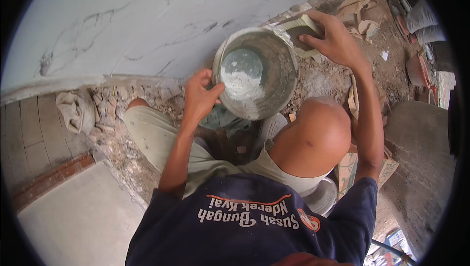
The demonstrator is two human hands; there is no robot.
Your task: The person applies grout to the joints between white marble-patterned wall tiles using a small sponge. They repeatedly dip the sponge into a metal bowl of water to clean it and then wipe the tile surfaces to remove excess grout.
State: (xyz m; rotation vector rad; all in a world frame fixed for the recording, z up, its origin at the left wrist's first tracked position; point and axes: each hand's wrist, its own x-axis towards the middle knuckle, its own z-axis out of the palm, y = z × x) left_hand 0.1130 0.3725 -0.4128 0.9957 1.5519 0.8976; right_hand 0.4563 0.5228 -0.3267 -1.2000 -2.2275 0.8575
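Observation:
A grey bucket (281, 68) is tilted between my knees, its mouth facing me. White powder or paste (241, 82) lies at its bottom beside a greenish-grey patch. My left hand (199, 93) grips the bucket's left rim, thumb at the edge and fingers along the outside. At the far right of the rim, my right hand (330, 38) is closed on a block with a dark grey face and ragged cream edges (304, 33); I cannot tell what it is. White residue smears the rim beside this block.
A white marble-patterned wall (122, 26) runs along the far side. Rubble (161, 100) covers the ground below it. A crumpled sack (76, 112) lies left, near a pale slab (81, 217). Torn brown paper (360, 9) and a reddish container (418, 70) are at right.

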